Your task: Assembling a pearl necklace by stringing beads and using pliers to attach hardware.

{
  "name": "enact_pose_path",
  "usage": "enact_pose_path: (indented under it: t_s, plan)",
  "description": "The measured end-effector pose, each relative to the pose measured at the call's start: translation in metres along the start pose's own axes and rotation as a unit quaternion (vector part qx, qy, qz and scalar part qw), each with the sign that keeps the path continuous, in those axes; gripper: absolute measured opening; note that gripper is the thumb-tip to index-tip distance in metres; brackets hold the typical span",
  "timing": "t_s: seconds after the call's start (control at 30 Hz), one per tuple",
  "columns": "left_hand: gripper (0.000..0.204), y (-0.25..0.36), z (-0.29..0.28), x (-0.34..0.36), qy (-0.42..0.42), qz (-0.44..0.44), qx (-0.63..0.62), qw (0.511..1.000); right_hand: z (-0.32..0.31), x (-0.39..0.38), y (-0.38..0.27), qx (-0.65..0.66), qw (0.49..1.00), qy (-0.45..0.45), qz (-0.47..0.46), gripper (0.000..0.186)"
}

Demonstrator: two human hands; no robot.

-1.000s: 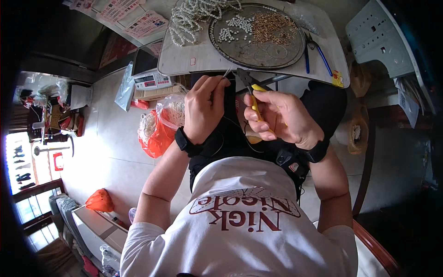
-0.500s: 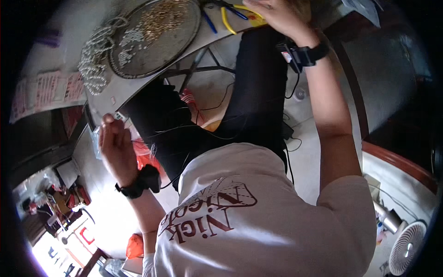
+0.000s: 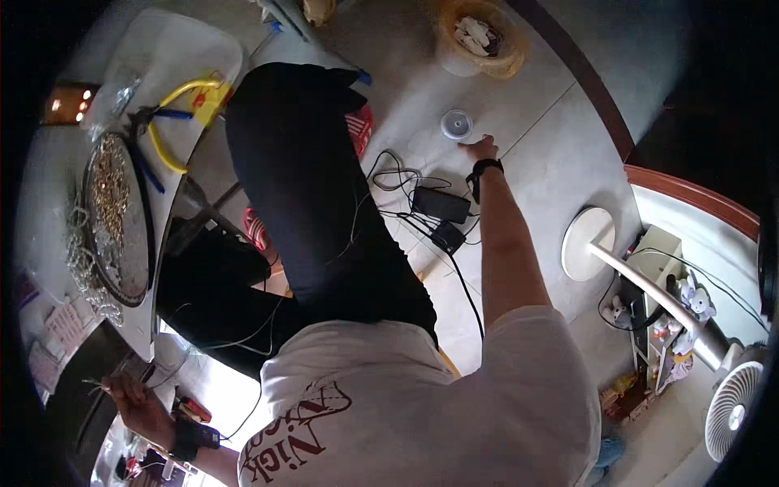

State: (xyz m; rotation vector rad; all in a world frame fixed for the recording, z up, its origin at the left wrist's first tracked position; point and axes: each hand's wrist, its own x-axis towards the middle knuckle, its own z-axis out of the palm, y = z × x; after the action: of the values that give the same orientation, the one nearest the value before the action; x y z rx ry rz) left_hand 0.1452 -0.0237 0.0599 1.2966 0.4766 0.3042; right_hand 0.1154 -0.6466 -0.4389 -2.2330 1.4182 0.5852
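Observation:
My right hand (image 3: pixel 481 148) reaches down to the floor, fingers apart, just below and right of a small round pale disc-like object (image 3: pixel 456 123); contact is not visible. At the lower left my left hand (image 3: pixel 139 406) pinches thin pale thread (image 3: pixel 100 384). On the table (image 3: pixel 178 45) lie yellow-handled pliers (image 3: pixel 166 150) and blue-handled pliers (image 3: pixel 148 174), beside an oval metal tray (image 3: pixel 144 219) of gold pieces and pale beads. Strands of pearl-like beads (image 3: pixel 81 268) lie along the tray's left side. Loose thin cord crosses my black-trousered legs.
Black power bricks (image 3: pixel 441 203) and tangled cables lie on the floor by my right forearm. A lined bin (image 3: pixel 479 57) stands beyond. On the right are a white fan (image 3: pixel 734 410), a round stand base (image 3: pixel 584 243) and a low shelf (image 3: pixel 657 268) with plush toys.
The yellow pliers have left my right hand and lie on the table. That hand has moved down to the floor. My view has swung right, my left hand dropping to the lower left.

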Motion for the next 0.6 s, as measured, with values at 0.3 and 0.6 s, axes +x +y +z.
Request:
enact_pose_path:
  t_s: [0.3,0.6]
  plan:
    - [0.021,0.037,0.033,0.019,-0.239,-0.022,-0.025,0.970,0.020,0.027,-0.054,0.007,0.998,0.056,0.011,0.087]
    - [0.014,-0.019,0.196,-0.047,-0.235,0.045,0.029,0.970,0.127,-0.031,0.270,0.047,0.932,-0.160,0.322,0.058]
